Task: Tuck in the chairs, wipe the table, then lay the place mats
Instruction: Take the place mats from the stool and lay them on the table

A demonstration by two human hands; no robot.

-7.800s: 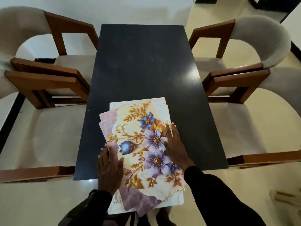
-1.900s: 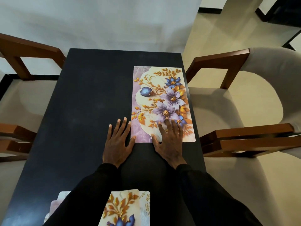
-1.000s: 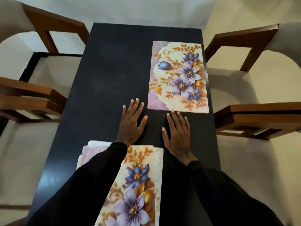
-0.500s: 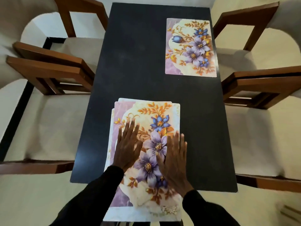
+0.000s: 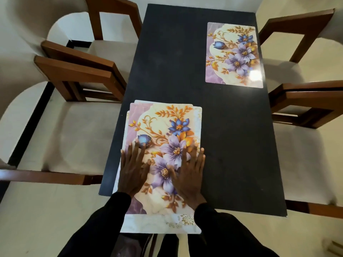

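Several mats, perhaps three, form a stack (image 5: 163,127) overhanging the table (image 5: 167,62) at its near edge. Left hand (image 5: 132,171) and right hand (image 5: 189,175) lie open, fingers spread flat on top. Sliding the top mat could drag the rest off.

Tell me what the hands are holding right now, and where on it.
Nothing is gripped. The left hand and right hand lie flat, fingers spread, on the near half of the mat stack, pressing its top mat.

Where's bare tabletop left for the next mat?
Free: the far-left quarter beside the laid mat, and the near-right strip of the table between that mat and the near edge. Crowded: near-left, where both hands press the mat stack.
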